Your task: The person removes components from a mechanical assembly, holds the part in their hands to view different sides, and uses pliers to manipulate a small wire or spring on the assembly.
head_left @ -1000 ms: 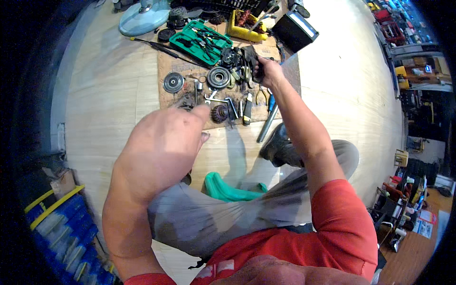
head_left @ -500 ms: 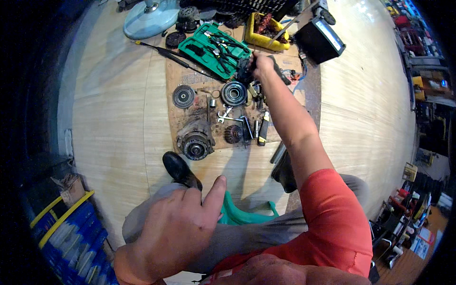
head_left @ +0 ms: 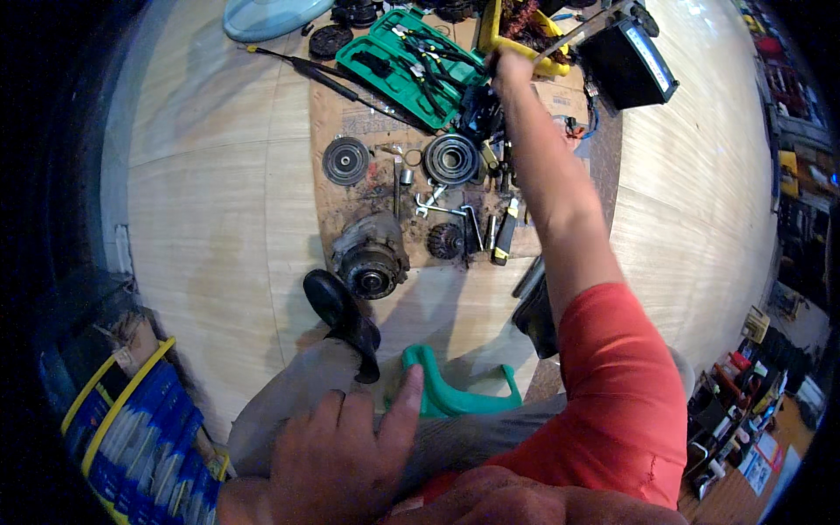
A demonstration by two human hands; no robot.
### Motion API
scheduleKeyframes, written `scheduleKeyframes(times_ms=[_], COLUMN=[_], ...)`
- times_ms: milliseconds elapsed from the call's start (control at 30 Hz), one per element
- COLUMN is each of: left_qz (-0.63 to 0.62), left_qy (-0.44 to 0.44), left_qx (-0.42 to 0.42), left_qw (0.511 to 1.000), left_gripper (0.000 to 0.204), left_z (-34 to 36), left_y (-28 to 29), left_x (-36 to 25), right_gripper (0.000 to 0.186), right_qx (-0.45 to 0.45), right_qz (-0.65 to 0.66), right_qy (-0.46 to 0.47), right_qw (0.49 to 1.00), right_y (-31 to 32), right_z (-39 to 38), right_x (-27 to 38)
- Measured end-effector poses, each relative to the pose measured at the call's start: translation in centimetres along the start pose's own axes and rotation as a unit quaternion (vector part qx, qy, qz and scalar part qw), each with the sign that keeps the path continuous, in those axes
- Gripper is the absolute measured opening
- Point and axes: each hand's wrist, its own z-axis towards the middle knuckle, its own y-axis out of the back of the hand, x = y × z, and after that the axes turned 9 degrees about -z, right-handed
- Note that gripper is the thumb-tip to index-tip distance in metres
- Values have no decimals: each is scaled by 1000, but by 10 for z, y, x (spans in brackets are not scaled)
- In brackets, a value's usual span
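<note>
My right hand (head_left: 512,68) reaches across to the front of the yellow tub (head_left: 535,56), beside the open green case (head_left: 376,48) of pliers; its fingers are mostly hidden. My left hand (head_left: 346,429) lies open, palm down, over my grey-trousered leg, near a green plastic piece (head_left: 464,398), with its fingers extended. On the stained cardboard (head_left: 534,245) lie a greasy metal housing (head_left: 370,262), two round pulleys (head_left: 451,157), a gear (head_left: 444,241), wrenches (head_left: 437,210) and a black-and-yellow cutter (head_left: 506,227).
A black rectangular battery (head_left: 626,68) stands at the back right, and a pale-blue round base (head_left: 271,17) at the back left. Blue-and-yellow stacked items (head_left: 149,437) are at lower left; a cluttered workbench (head_left: 735,437) runs along the right. My shoes rest on the pale floor (head_left: 210,219).
My right hand has moved upward from the dark parts toward the yellow tub. My left hand has dropped from over the cardboard down to my lap. The view has shifted.
</note>
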Motion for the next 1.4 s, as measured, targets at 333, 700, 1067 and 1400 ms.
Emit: scheduleKeyframes(times_ms=[333,700,1067,1400], left_qz=[12,72,60,55], left_qy=[45,-68,-34,-35], left_qx=[-14,-175,-57,-74], left_qw=[999,980,996,995], left_gripper=[64,47,36,40], left_z=[-5,7,53,57], left_y=[-1,-26,-24,-18], left_x=[-33,-26,-28,-20], right_gripper=[9,23,33,65], right_qx=[-14,30,53,84], right_qz=[147,-411,-443,-549], right_qy=[-219,32,-3,-41], right_qw=[964,910,895,831], right_y=[157,195,162,133], right_z=[-327,-369,-408,-376], right_x=[-97,-163,-173,-122])
